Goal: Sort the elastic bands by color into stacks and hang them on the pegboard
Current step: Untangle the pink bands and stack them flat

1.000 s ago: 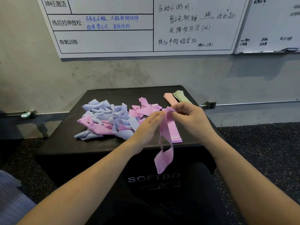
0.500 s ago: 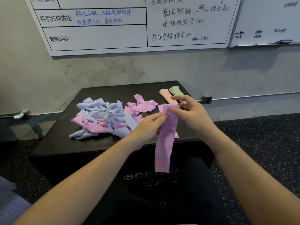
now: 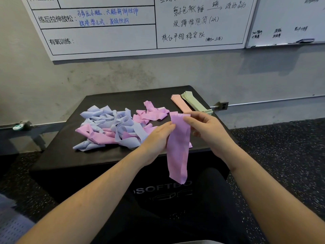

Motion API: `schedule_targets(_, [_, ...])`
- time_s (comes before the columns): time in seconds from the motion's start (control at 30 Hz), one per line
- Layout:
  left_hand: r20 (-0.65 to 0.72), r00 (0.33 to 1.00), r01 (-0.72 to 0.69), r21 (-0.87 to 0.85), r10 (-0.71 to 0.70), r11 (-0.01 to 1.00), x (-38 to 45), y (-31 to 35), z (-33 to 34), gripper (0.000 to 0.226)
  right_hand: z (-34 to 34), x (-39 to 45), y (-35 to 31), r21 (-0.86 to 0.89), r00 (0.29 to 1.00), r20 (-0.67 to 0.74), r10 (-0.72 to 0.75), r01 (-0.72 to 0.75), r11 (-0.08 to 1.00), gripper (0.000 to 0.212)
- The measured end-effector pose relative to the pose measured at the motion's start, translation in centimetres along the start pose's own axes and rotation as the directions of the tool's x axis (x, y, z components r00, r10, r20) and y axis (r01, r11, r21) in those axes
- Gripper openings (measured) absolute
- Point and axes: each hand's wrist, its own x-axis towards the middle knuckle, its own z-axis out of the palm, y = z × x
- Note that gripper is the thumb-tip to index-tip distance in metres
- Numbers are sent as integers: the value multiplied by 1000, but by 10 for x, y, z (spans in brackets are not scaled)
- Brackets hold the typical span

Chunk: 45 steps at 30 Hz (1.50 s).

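Note:
A pink-purple elastic band (image 3: 178, 145) hangs flat in front of the black box (image 3: 58, 155). My right hand (image 3: 205, 128) pinches its top right edge and my left hand (image 3: 158, 138) pinches its left edge. Under it, a flat pink-purple band (image 3: 190, 144) peeks out on the box. A tangled pile of light blue bands (image 3: 112, 124) mixed with pink-purple ones (image 3: 98, 134) lies on the left of the box top. More pink-purple bands (image 3: 151, 113) sit in the middle. Neat stacks of salmon-pink bands (image 3: 181, 103) and green bands (image 3: 195, 102) lie at the back right.
The box stands against a grey wall with two whiteboards (image 3: 112, 37) above. A wall socket (image 3: 223, 105) and a rail run along the wall to the right. Dark speckled floor (image 3: 281, 152) surrounds the box. My legs are below the box front.
The twisted pink-purple band has been straightened and now hangs flat between both hands. My hands have spread slightly apart along its top.

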Motion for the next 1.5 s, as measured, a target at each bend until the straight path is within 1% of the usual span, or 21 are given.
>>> schedule_targets(0.03, [15,1000,-4,4,4,1000,0,-1,0,57,1,0,0,-22,1000,-20,-23,22,1000,9])
schedule_targets(0.1, [47,999,-11,5,11,1000,-3,0,1,54,1,1,-1,-13,997,-60,-57,56,998,6])
schedule_targets(0.17, [58,998,8,-34,-6,999,-5,3,1,54,0,1,-3,24,995,-79,-64,66,997,8])
schedule_targets(0.23, [65,998,28,-77,-23,997,-5,4,0,53,-1,1,-4,26,996,-65,-58,60,998,10])
schedule_targets(0.4, [6,1000,-24,-26,24,999,-8,6,1,27,-3,-2,-6,19,998,-16,-57,58,998,20])
schedule_targets(0.5, [36,999,-32,-41,34,999,-12,7,0,25,-5,-2,-5,61,999,12,-34,33,998,23])
schedule_targets(0.6, [45,999,-28,-17,29,999,-15,8,-1,22,-6,-2,-3,90,999,46,-20,16,996,26])
schedule_targets(0.77, [-30,999,-40,48,41,998,-13,7,-1,18,-8,-3,-1,105,997,73,-37,29,994,27])
schedule_targets(0.83, [-40,998,-35,55,38,998,-13,7,0,17,-11,-2,1,125,999,33,-36,32,992,26])
schedule_targets(0.93, [-30,1000,-4,24,5,1000,-15,8,-1,19,-13,0,3,158,999,-14,-33,35,987,40])
schedule_targets(1.0, [-9,999,40,19,-39,999,-15,8,-2,26,-15,2,7,156,999,-21,-33,36,987,49])
schedule_targets(1.07, [11,998,59,-13,-59,998,-14,8,-3,26,-18,4,10,134,999,-26,-38,41,990,53])
schedule_targets(1.1, [0,998,55,-33,-55,998,-13,9,-4,26,-19,5,11,116,999,-25,-40,43,992,54])
schedule_targets(1.17, [-61,998,24,-43,-27,999,-10,9,-6,25,-21,5,13,88,999,-16,-37,38,995,55])
schedule_targets(1.23, [-120,993,-21,-4,21,1000,-8,8,-5,25,-24,4,13,80,1000,18,-16,15,997,54])
schedule_targets(1.37, [-171,975,-138,38,143,990,-4,7,-3,27,-21,1,18,-29,991,125,50,-46,999,55])
schedule_targets(1.5, [-175,970,-169,27,171,985,-1,8,2,25,-16,-1,26,-52,981,164,100,-93,994,55])
